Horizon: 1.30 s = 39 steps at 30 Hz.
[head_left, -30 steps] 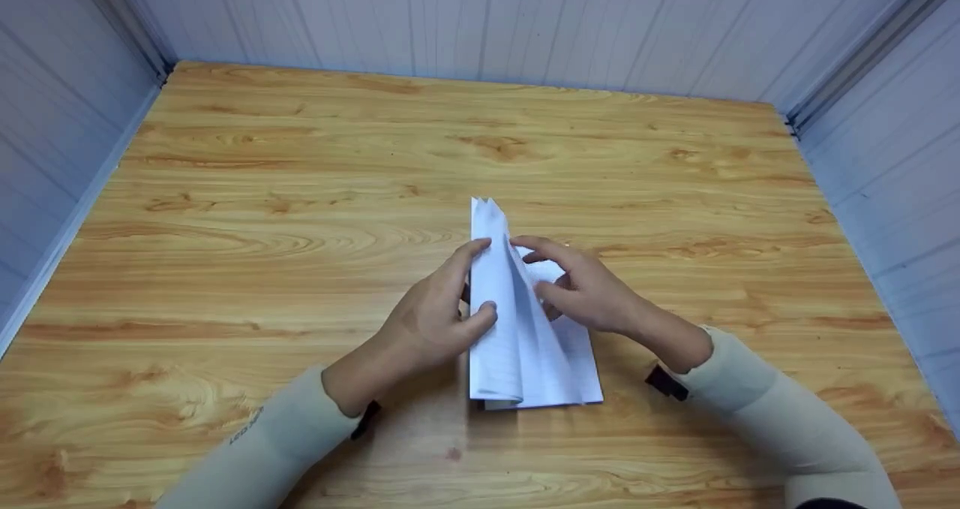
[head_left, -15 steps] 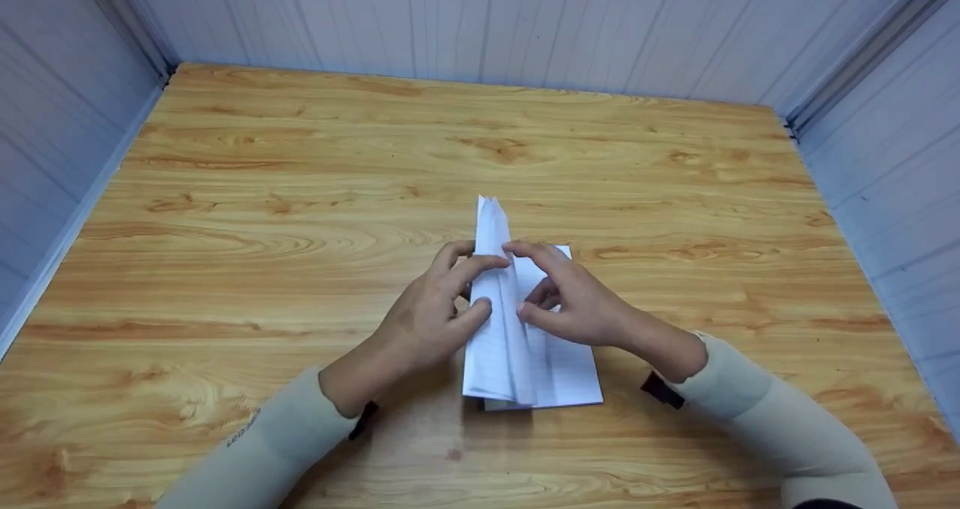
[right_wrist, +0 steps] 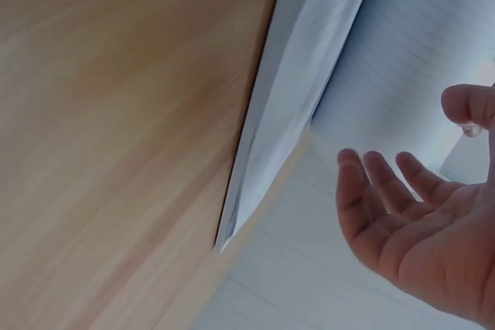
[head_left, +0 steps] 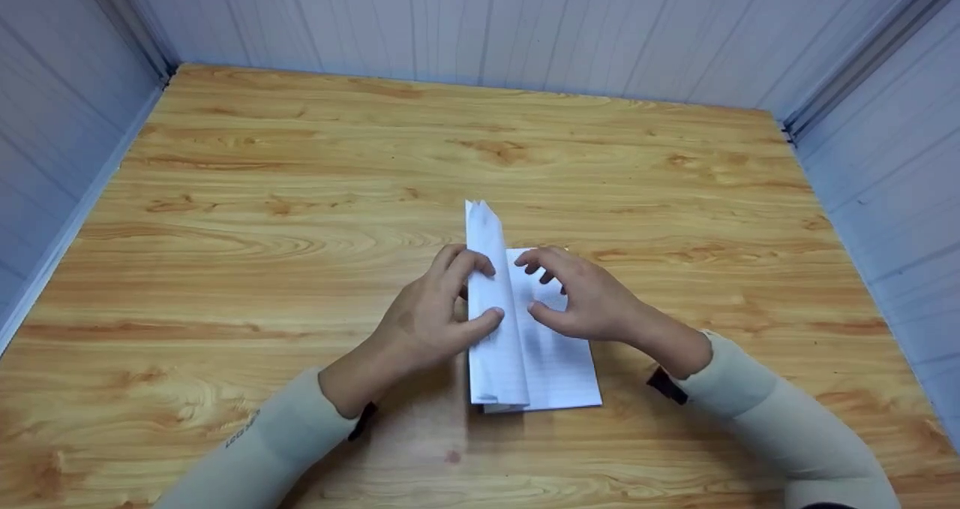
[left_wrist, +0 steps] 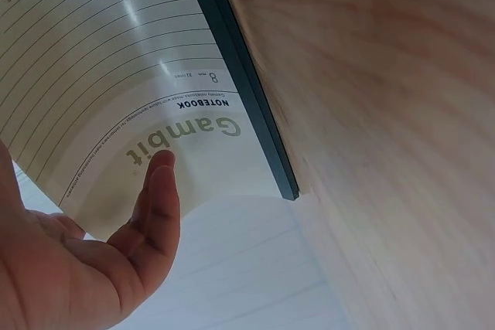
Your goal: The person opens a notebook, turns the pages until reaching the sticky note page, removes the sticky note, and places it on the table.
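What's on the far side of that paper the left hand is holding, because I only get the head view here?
Observer: In the left wrist view, the far side of the notebook bears lettering that reads "Gambit".
Operator: Okay, and anything notable along its edge there?
Observer: Yes, a dark strip runs along that edge, beside the table.
Operator: Last one, is the right hand hiding something under its curve?
Observer: No, the right wrist view looks in from the palm side and shows it holding nothing.
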Each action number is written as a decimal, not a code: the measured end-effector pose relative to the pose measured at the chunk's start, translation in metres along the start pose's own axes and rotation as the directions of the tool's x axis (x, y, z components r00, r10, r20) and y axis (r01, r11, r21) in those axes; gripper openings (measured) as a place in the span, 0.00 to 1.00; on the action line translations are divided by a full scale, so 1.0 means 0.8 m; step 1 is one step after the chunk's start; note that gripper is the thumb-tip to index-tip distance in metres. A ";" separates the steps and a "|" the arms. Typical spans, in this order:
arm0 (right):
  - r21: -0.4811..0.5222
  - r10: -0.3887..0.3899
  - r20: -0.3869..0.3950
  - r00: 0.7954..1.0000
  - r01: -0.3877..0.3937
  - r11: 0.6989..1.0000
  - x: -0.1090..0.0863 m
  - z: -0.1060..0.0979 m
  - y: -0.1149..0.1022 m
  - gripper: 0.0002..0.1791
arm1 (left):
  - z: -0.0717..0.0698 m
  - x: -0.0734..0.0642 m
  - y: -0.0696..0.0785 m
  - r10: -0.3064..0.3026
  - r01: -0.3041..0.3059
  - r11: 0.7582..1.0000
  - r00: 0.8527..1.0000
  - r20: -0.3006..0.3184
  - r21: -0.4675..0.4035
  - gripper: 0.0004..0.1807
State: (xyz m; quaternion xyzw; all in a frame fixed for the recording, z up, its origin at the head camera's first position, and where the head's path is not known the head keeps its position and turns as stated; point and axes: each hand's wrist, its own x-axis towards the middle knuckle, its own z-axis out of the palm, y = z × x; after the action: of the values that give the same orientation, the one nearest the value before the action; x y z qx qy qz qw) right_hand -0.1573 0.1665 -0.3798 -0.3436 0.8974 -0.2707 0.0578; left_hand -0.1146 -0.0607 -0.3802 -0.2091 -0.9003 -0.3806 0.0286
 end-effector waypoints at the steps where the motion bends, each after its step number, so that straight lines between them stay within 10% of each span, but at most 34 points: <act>1: -0.032 0.002 -0.003 1.000 -0.002 0.999 0.000 0.000 0.002 0.26 | 0.000 0.000 0.000 0.003 -0.003 1.000 1.000 -0.001 -0.001 0.22; 17: -0.288 0.239 -0.004 0.971 -0.231 0.930 0.003 -0.006 0.025 0.38 | -0.001 0.000 0.001 -0.049 0.049 0.999 0.999 0.012 0.006 0.22; 39: -0.383 0.322 0.103 0.941 -0.261 0.886 0.006 0.000 0.030 0.48 | -0.003 -0.002 0.002 -0.103 0.104 0.992 0.994 0.023 -0.072 0.28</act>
State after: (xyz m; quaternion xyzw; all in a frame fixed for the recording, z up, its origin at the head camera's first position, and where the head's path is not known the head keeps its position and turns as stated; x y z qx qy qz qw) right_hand -0.1750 0.1784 -0.3923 -0.2303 0.9655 -0.0587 0.1065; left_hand -0.1130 -0.0613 -0.3778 -0.1668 -0.8956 -0.4122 -0.0072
